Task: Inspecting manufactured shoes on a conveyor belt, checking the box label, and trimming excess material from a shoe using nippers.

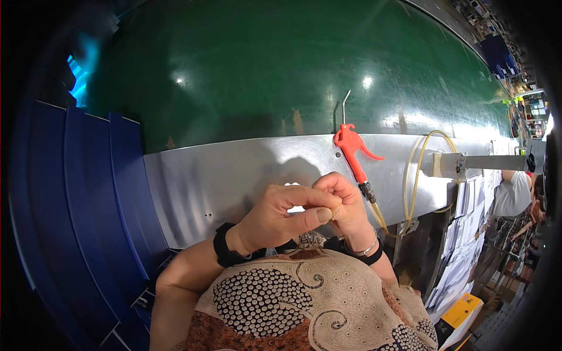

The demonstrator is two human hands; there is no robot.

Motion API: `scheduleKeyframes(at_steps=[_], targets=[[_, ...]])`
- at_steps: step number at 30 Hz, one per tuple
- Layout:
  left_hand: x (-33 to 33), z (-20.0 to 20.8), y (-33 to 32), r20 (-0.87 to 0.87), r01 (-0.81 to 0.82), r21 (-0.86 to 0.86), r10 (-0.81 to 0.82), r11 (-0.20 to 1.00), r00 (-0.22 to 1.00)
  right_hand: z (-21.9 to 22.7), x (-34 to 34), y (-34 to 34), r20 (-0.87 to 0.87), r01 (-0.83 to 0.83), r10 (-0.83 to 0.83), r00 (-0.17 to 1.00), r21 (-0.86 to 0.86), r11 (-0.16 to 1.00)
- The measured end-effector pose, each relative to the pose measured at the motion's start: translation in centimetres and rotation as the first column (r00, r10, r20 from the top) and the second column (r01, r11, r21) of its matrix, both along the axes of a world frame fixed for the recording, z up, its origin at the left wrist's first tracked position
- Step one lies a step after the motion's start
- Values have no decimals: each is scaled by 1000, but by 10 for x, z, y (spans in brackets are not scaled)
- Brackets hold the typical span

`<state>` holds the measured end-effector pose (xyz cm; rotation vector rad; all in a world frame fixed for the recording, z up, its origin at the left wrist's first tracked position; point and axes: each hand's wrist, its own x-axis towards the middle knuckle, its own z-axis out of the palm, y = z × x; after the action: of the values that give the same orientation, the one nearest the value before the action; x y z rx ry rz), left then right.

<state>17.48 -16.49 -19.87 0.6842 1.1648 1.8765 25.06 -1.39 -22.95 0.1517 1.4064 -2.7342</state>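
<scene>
My left hand point(280, 212) and my right hand point(346, 206) meet in front of my chest, over the near metal edge of the bench. The left thumb and forefinger are pinched together, their tips touching the fingers of the right hand. The right hand's fingers are curled in a pinch as well. Whatever sits between the fingertips is too small or too hidden to name. Beyond the right hand lies a red air blow gun point(353, 153) with a thin bent metal nozzle, untouched. A yellow air hose point(408, 202) runs from its handle and loops to the right.
The bench has a green top point(246, 76) and a metal front strip point(199, 181). Blue bins or panels point(88, 193) stand at the left. On the right are a grey post point(492, 163), hanging paper sheets point(462, 234), a yellow-and-white box point(461, 313) and another person point(513, 194).
</scene>
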Motion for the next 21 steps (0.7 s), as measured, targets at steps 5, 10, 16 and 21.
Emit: scheduleKeyframes(at_steps=[5, 10, 16, 21], targets=[[-2, 5, 2, 67, 6, -109, 1, 994, 998, 9, 2, 2, 52, 15, -15, 999, -2, 1000], [-6, 4, 3, 6, 41, -41, -40, 998, 999, 9, 4, 3, 42, 68, -72, 997, 83, 994], [-7, 10, 0, -11, 2, -47, -3, 999, 1000, 15, -7, 14, -237, 195, -93, 967, 459, 867], [-10, 9, -3, -2, 15, -8, -15, 1000, 1000, 20, -13, 17, -324, 227, -34, 945, 580, 783]])
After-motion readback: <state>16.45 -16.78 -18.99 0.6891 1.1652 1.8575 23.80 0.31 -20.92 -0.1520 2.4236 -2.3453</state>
